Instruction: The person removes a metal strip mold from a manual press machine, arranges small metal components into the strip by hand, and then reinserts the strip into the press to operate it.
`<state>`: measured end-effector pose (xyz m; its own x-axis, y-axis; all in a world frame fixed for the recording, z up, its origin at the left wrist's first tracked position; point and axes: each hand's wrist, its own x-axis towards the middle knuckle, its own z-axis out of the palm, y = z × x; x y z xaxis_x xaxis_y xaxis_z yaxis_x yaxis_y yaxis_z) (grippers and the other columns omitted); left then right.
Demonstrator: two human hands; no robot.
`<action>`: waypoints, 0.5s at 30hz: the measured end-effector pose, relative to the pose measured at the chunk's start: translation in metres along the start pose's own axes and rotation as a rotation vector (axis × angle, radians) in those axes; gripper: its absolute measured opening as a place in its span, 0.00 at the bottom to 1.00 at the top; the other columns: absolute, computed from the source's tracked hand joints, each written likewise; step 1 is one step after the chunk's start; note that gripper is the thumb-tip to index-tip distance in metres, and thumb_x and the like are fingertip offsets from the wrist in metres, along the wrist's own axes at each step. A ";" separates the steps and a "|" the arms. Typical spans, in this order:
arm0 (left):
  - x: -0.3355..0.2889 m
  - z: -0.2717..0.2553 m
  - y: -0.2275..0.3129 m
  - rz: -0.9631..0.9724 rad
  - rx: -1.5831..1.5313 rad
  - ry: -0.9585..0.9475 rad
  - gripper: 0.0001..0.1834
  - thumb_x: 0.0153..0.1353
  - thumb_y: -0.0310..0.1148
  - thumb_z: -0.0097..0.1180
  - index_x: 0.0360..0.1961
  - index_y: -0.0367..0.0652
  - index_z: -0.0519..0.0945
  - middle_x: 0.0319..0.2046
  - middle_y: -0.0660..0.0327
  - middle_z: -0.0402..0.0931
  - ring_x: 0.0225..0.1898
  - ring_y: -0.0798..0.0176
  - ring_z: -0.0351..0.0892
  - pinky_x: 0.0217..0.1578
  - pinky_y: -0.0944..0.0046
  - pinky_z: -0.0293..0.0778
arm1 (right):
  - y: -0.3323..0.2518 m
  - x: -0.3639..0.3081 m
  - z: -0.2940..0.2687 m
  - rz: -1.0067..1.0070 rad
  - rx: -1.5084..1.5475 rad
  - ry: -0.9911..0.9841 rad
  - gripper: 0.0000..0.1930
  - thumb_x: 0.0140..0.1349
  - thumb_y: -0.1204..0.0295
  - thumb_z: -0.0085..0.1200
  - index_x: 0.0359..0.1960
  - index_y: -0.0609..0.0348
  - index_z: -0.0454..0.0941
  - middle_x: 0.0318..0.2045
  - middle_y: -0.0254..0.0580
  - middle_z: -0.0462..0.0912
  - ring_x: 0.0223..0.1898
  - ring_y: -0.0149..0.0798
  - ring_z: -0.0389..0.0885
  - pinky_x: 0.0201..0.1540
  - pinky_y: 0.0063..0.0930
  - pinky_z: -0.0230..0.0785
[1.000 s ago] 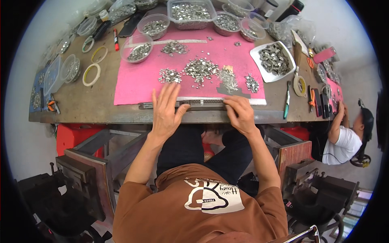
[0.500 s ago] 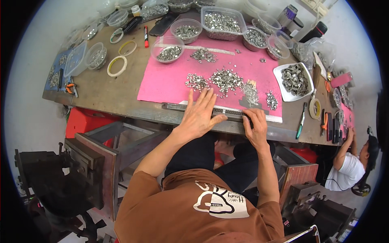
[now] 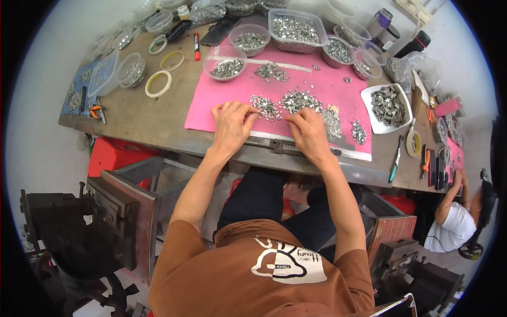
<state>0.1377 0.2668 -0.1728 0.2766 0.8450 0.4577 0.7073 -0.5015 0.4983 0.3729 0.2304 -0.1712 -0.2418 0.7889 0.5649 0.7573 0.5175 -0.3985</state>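
My left hand [image 3: 231,126] is at the near left part of the pink mat [image 3: 203,111], thumb and index finger pinched at the edge of a small pile of silvery metal pieces [image 3: 265,107]. Whatever sits between those fingertips is too small to make out. To its right, my right hand [image 3: 310,136] has its fingertips drawn together just below a larger pile of metal pieces [image 3: 300,99]; what they hold is hidden. A long dark metal rail with a small block [image 3: 277,146] lies along the front edge, partly under both hands.
Tubs of metal pieces [image 3: 296,31] stand along the back. A white dish [image 3: 380,108] holds dark pieces at the right. Thin pins [image 3: 332,124] lie on the mat. Tape rings [image 3: 158,84], a red marker [image 3: 197,47] and pliers [image 3: 97,112] are at left; a co-worker [image 3: 454,224] sits far right.
My left hand has lifted off the rail and moved left, its spread fingers now pinched. My right hand has moved left and away from me, toward the piles. The rail's block now shows between them.
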 end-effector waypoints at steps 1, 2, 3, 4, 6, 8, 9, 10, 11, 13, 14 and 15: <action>0.001 0.000 -0.002 -0.016 0.013 -0.023 0.05 0.60 0.35 0.66 0.37 0.49 0.87 0.33 0.64 0.79 0.41 0.58 0.74 0.55 0.51 0.59 | 0.000 0.006 0.005 -0.010 -0.024 -0.036 0.07 0.60 0.77 0.61 0.40 0.56 0.84 0.32 0.39 0.75 0.39 0.43 0.75 0.45 0.38 0.64; 0.001 0.000 -0.003 -0.018 0.014 -0.022 0.05 0.60 0.35 0.66 0.37 0.49 0.87 0.33 0.64 0.79 0.41 0.58 0.74 0.55 0.51 0.59 | 0.001 0.009 0.010 -0.020 -0.048 -0.073 0.07 0.60 0.76 0.61 0.40 0.55 0.85 0.32 0.39 0.74 0.39 0.43 0.75 0.44 0.38 0.64; 0.000 0.002 -0.004 0.011 0.022 -0.016 0.05 0.60 0.35 0.66 0.37 0.49 0.87 0.32 0.64 0.79 0.41 0.58 0.74 0.55 0.51 0.59 | 0.002 0.011 0.014 -0.016 -0.049 -0.094 0.06 0.61 0.76 0.61 0.39 0.54 0.85 0.32 0.39 0.74 0.39 0.43 0.75 0.44 0.38 0.64; 0.000 0.004 -0.005 0.040 0.029 -0.011 0.05 0.60 0.35 0.67 0.37 0.50 0.87 0.32 0.65 0.78 0.41 0.58 0.74 0.55 0.50 0.59 | 0.003 0.011 0.015 -0.016 -0.050 -0.095 0.06 0.61 0.76 0.61 0.39 0.54 0.85 0.32 0.39 0.74 0.39 0.43 0.75 0.44 0.38 0.64; -0.002 0.009 -0.005 0.064 0.041 0.007 0.05 0.59 0.35 0.67 0.37 0.50 0.87 0.32 0.65 0.78 0.41 0.58 0.74 0.55 0.49 0.59 | 0.004 0.011 0.017 -0.038 -0.109 -0.126 0.06 0.60 0.75 0.60 0.39 0.55 0.84 0.32 0.39 0.75 0.39 0.43 0.75 0.45 0.38 0.64; -0.002 0.011 -0.004 0.090 0.048 0.023 0.06 0.59 0.35 0.67 0.37 0.50 0.87 0.32 0.65 0.77 0.41 0.58 0.74 0.55 0.48 0.59 | 0.005 0.011 0.017 -0.058 -0.146 -0.134 0.05 0.60 0.75 0.60 0.38 0.55 0.83 0.32 0.39 0.75 0.40 0.43 0.75 0.45 0.39 0.65; -0.002 0.012 -0.004 0.112 0.070 0.034 0.06 0.59 0.35 0.67 0.37 0.50 0.87 0.31 0.65 0.77 0.41 0.58 0.74 0.56 0.47 0.59 | 0.006 0.011 0.016 -0.078 -0.184 -0.139 0.05 0.60 0.74 0.60 0.38 0.56 0.83 0.32 0.40 0.75 0.40 0.43 0.75 0.46 0.39 0.65; -0.002 0.013 -0.003 0.134 0.092 0.044 0.06 0.59 0.35 0.67 0.37 0.50 0.87 0.31 0.65 0.76 0.41 0.58 0.74 0.57 0.46 0.58 | 0.006 0.013 0.015 -0.075 -0.186 -0.141 0.05 0.60 0.74 0.60 0.38 0.56 0.83 0.32 0.40 0.75 0.40 0.43 0.75 0.46 0.39 0.65; -0.001 0.013 -0.001 0.136 0.085 0.040 0.06 0.59 0.35 0.67 0.37 0.50 0.87 0.31 0.65 0.76 0.41 0.58 0.74 0.57 0.46 0.58 | 0.005 0.014 0.015 -0.106 -0.207 -0.138 0.05 0.60 0.74 0.59 0.37 0.57 0.82 0.33 0.40 0.75 0.40 0.43 0.75 0.46 0.39 0.65; 0.000 0.010 0.001 0.163 0.134 0.026 0.06 0.59 0.34 0.68 0.37 0.50 0.87 0.31 0.65 0.75 0.40 0.58 0.74 0.59 0.44 0.58 | 0.005 0.017 0.014 -0.156 -0.241 -0.135 0.03 0.59 0.74 0.59 0.34 0.57 0.79 0.33 0.40 0.76 0.40 0.43 0.76 0.47 0.40 0.65; 0.000 0.010 -0.001 0.171 0.133 0.028 0.06 0.58 0.34 0.68 0.36 0.49 0.86 0.31 0.65 0.76 0.41 0.58 0.74 0.59 0.43 0.58 | 0.004 0.018 0.014 -0.151 -0.244 -0.137 0.03 0.59 0.74 0.59 0.34 0.57 0.79 0.33 0.40 0.76 0.40 0.43 0.76 0.47 0.40 0.65; 0.001 0.011 -0.002 0.173 0.129 0.025 0.06 0.58 0.34 0.68 0.36 0.49 0.86 0.31 0.65 0.76 0.41 0.58 0.74 0.59 0.43 0.58 | 0.003 0.019 0.014 -0.156 -0.265 -0.147 0.03 0.59 0.73 0.59 0.34 0.57 0.79 0.32 0.40 0.76 0.39 0.43 0.76 0.47 0.40 0.65</action>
<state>0.1432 0.2702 -0.1814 0.3862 0.7426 0.5471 0.7284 -0.6094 0.3130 0.3624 0.2519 -0.1716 -0.4374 0.7562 0.4867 0.8310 0.5468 -0.1027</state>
